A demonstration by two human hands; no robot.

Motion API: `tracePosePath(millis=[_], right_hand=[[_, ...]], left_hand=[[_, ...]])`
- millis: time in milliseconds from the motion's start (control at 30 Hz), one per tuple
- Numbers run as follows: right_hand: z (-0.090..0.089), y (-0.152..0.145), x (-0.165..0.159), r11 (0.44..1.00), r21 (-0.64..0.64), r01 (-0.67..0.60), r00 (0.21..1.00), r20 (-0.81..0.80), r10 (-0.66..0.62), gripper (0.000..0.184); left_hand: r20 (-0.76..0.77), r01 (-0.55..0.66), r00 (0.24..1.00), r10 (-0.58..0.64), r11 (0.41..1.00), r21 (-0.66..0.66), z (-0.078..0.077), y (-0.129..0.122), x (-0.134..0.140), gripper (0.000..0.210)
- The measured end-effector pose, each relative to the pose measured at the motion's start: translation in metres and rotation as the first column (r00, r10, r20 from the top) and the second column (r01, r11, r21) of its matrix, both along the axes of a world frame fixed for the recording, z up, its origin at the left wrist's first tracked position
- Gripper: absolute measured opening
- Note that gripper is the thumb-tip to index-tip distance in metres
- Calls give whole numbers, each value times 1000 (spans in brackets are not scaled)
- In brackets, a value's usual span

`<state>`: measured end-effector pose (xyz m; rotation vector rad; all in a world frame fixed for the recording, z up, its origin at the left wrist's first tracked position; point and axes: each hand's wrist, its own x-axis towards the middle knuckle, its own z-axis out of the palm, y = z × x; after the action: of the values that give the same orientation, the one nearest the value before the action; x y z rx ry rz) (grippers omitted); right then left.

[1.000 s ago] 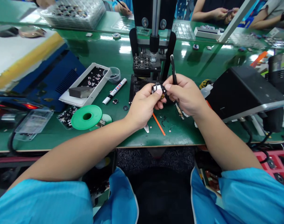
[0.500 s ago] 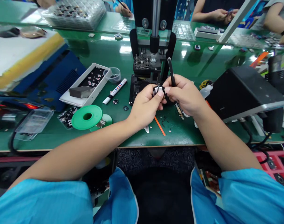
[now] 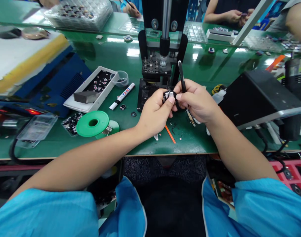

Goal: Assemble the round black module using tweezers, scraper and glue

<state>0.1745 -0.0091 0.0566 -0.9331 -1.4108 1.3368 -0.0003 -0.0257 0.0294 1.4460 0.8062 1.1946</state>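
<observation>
My left hand (image 3: pixel 155 110) is closed around a small black and silver part (image 3: pixel 169 94), with the thumb pressed on its near side. Right beside it, my right hand (image 3: pixel 195 100) pinches at the part's right edge with thumb and forefinger. A slim black tool with a pale tip (image 3: pixel 181 73), perhaps tweezers, stands up out of the right hand, its lower end showing below the palm. Fingers cover much of the small part, so its exact kind cannot be made out. Both hands hover just in front of the black press (image 3: pixel 154 70).
Left of the hands lie a paint marker (image 3: pixel 122 96), a white tray (image 3: pixel 96 98) of tiny parts and a green solder spool (image 3: pixel 92 123). An orange strip (image 3: pixel 170 134) lies near the table edge. A black box (image 3: pixel 261 98) stands at right. Co-workers' hands (image 3: pixel 233 15) show across the table.
Both hands stay almost in place, still holding the small part and the slim tool. The whole view has shifted very slightly.
</observation>
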Motion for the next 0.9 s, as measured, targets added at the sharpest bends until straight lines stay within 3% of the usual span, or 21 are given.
tracePosePath(millis=[300,900], right_hand=[[-1,0,1,1000,1,-7,999,32,7,12],[0,-1,0,998,-14,-59,998,0,59,19]], left_hand=[[-96,-19,995,29,994,106,-3,-1,-2,12],[-131,-13,991,30,992,129,-9,-2,-1,10]])
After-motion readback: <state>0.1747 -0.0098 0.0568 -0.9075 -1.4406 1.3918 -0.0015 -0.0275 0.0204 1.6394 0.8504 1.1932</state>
